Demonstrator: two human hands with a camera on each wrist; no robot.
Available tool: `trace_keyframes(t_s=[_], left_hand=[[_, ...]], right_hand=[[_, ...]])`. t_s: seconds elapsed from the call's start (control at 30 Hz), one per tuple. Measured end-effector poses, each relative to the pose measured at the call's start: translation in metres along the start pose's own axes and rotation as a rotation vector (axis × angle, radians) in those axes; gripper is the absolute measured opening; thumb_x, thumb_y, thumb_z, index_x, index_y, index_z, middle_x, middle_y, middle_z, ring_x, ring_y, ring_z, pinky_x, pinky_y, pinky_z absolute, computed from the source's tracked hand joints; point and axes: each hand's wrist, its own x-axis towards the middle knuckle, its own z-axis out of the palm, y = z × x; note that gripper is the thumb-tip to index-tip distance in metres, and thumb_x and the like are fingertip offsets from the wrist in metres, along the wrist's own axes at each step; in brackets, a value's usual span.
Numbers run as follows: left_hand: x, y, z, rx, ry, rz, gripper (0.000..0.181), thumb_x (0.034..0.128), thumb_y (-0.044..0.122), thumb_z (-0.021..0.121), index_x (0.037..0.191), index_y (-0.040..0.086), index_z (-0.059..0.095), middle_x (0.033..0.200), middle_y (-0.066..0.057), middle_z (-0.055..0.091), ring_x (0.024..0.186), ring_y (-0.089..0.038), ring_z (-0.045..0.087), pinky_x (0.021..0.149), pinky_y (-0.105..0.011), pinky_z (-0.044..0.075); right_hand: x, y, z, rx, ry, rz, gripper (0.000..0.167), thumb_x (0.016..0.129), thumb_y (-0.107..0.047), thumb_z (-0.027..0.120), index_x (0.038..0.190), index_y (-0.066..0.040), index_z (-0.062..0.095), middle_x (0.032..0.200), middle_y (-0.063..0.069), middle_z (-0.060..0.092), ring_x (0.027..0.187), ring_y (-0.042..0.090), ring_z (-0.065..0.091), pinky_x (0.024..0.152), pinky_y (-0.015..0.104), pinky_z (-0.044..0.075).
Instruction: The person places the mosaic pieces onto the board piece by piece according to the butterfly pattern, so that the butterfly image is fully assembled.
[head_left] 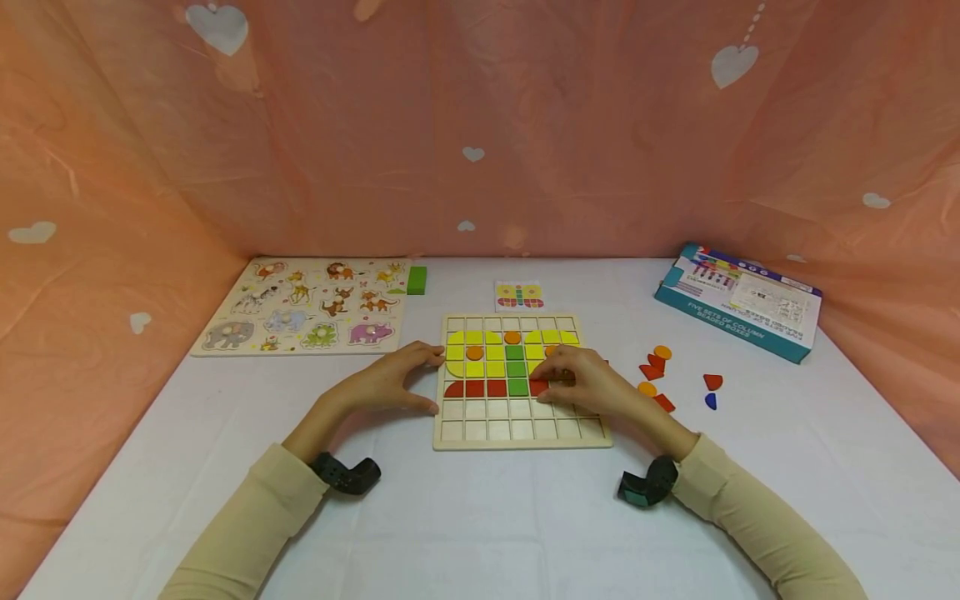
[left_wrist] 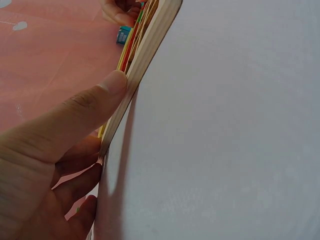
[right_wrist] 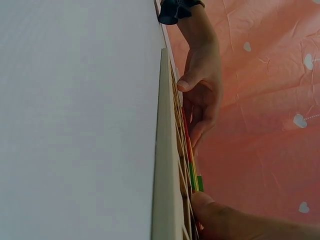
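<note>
A wooden grid board (head_left: 487,431) lies flat, its upper rows filled with yellow, orange and green tiles. One row lower, red tiles (head_left: 496,388) run left of a green square (head_left: 517,387). My left hand (head_left: 382,379) touches the board's left edge, thumb and fingers spread along it; the left wrist view shows the thumb (left_wrist: 114,82) against the rim. Over the board's right part, my right hand (head_left: 588,382) pinches a red tile (head_left: 537,387) at the cell just right of the green square. This hand hides several cells beneath it.
Loose red and orange pieces (head_left: 656,364) lie right of the board, with a blue piece (head_left: 711,402) farther right. A pattern card (head_left: 519,296) sits behind the board. An animal puzzle (head_left: 322,308), a green block (head_left: 417,281) and a teal box (head_left: 738,302) stand farther back.
</note>
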Motion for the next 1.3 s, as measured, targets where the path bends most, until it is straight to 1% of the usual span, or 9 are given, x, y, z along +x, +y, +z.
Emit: trace_keyframes(t_s=[0.1, 0.23, 0.47, 0.6, 0.77, 0.83, 0.97, 1.13, 1.3], left_hand=[[0.000, 0.000, 0.000, -0.004, 0.002, 0.000, 0.067, 0.0705, 0.025, 0.081, 0.125, -0.001, 0.053, 0.142, -0.015, 0.040, 0.131, -0.030, 0.036, 0.110, -0.046, 0.026], [0.000, 0.000, 0.002, -0.007, 0.001, -0.002, 0.067, 0.0705, 0.025, 0.081, 0.125, -0.001, 0.053, 0.142, -0.014, 0.041, 0.131, -0.029, 0.035, 0.111, -0.045, 0.026], [0.000, 0.001, 0.002, -0.002, -0.003, -0.014, 0.068, 0.0709, 0.026, 0.081, 0.126, -0.001, 0.053, 0.142, -0.014, 0.041, 0.131, -0.030, 0.035, 0.111, -0.046, 0.026], [-0.001, 0.001, 0.001, -0.004, 0.001, -0.023, 0.069, 0.0707, 0.026, 0.081, 0.127, -0.001, 0.052, 0.142, -0.014, 0.041, 0.131, -0.029, 0.035, 0.111, -0.046, 0.026], [-0.002, 0.000, 0.001, 0.002, 0.004, -0.016, 0.070, 0.0708, 0.027, 0.081, 0.128, -0.001, 0.052, 0.142, -0.014, 0.041, 0.131, -0.029, 0.035, 0.110, -0.046, 0.026], [-0.002, 0.000, 0.001, 0.000, 0.006, -0.012, 0.070, 0.0706, 0.027, 0.081, 0.127, -0.001, 0.052, 0.141, -0.015, 0.041, 0.131, -0.030, 0.035, 0.110, -0.046, 0.026], [-0.002, -0.001, 0.001, 0.000, 0.002, -0.020, 0.070, 0.0701, 0.026, 0.081, 0.128, -0.001, 0.052, 0.142, -0.013, 0.041, 0.132, -0.028, 0.035, 0.111, -0.044, 0.026], [-0.001, -0.001, 0.001, -0.007, -0.003, -0.020, 0.069, 0.0702, 0.025, 0.081, 0.128, 0.000, 0.052, 0.143, -0.013, 0.040, 0.132, -0.027, 0.034, 0.111, -0.043, 0.025], [0.000, -0.002, 0.001, 0.000, -0.007, -0.013, 0.070, 0.0707, 0.027, 0.081, 0.128, 0.000, 0.052, 0.143, -0.013, 0.040, 0.132, -0.027, 0.034, 0.111, -0.044, 0.025]], right_hand=[[-0.001, -0.002, -0.006, 0.008, 0.033, -0.027, 0.026, 0.077, -0.022, 0.077, 0.100, -0.012, 0.070, 0.094, -0.004, 0.063, 0.087, 0.015, 0.051, 0.074, 0.028, 0.044], [-0.007, -0.001, -0.026, 0.027, 0.121, -0.048, 0.024, 0.077, -0.014, 0.076, 0.099, -0.008, 0.069, 0.094, 0.003, 0.066, 0.081, 0.018, 0.053, 0.069, 0.027, 0.047], [-0.037, 0.017, -0.069, 0.029, 0.222, 0.060, 0.027, 0.082, -0.013, 0.072, 0.108, -0.007, 0.066, 0.103, 0.012, 0.064, 0.091, 0.017, 0.057, 0.082, 0.018, 0.050], [-0.059, 0.030, -0.089, 0.030, 0.264, 0.107, 0.029, 0.083, -0.011, 0.070, 0.111, -0.006, 0.064, 0.106, 0.012, 0.062, 0.095, 0.015, 0.057, 0.082, 0.011, 0.047], [-0.087, 0.047, -0.104, 0.006, 0.278, 0.170, 0.030, 0.085, -0.011, 0.068, 0.113, -0.005, 0.063, 0.104, -0.011, 0.060, 0.094, 0.002, 0.056, 0.080, 0.006, 0.045], [-0.096, 0.055, -0.107, -0.003, 0.278, 0.182, 0.030, 0.085, -0.010, 0.068, 0.114, -0.003, 0.063, 0.102, -0.016, 0.059, 0.093, -0.001, 0.055, 0.078, 0.005, 0.045], [-0.112, 0.071, -0.115, -0.011, 0.276, 0.221, 0.031, 0.085, -0.008, 0.067, 0.115, -0.001, 0.061, 0.104, -0.012, 0.061, 0.091, -0.003, 0.055, 0.077, 0.003, 0.044], [-0.124, 0.083, -0.122, 0.012, 0.283, 0.277, 0.032, 0.087, -0.008, 0.065, 0.116, 0.002, 0.059, 0.103, -0.013, 0.061, 0.088, -0.009, 0.054, 0.076, 0.003, 0.044], [-0.125, 0.085, -0.121, 0.022, 0.268, 0.255, 0.032, 0.086, -0.005, 0.065, 0.116, 0.003, 0.059, 0.103, -0.010, 0.062, 0.089, -0.008, 0.055, 0.076, 0.003, 0.044]])
